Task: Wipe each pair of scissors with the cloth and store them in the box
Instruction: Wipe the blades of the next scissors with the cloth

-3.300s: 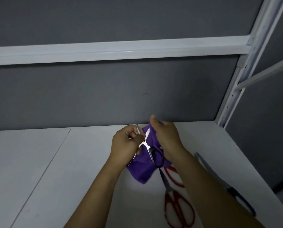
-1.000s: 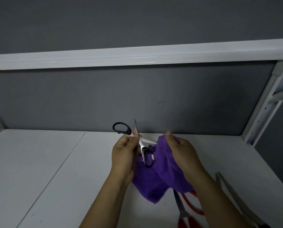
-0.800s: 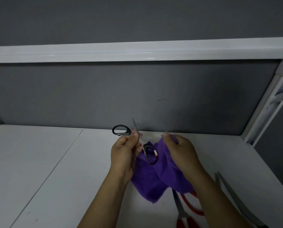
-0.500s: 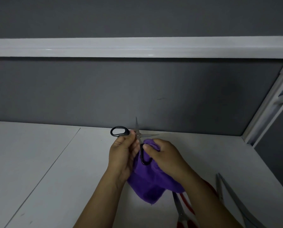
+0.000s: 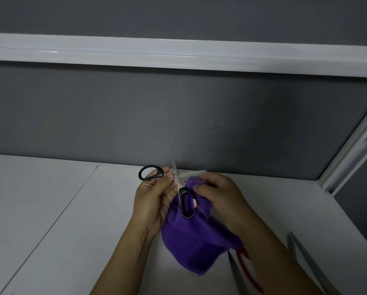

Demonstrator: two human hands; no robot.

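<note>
My left hand (image 5: 155, 201) grips a small pair of black-handled scissors (image 5: 187, 206) near its pivot, blades spread wide apart above the white table (image 5: 61, 209). One handle loop sticks out to the left, the other hangs down over the purple cloth (image 5: 191, 241). My right hand (image 5: 218, 194) pinches the cloth's top edge against the blade that points right. The rest of the cloth hangs below both hands. No box is in view.
Red-handled scissors (image 5: 242, 267) lie on the table at the lower right, partly under my right forearm. A longer grey pair (image 5: 306, 265) lies further right. A grey wall and a white shelf rail (image 5: 178, 54) stand behind; a white upright post (image 5: 353, 150) is on the right.
The scissors were turned in my left hand and their blades spread apart. My right hand brought the cloth up onto the right-pointing blade. The view shifted left.
</note>
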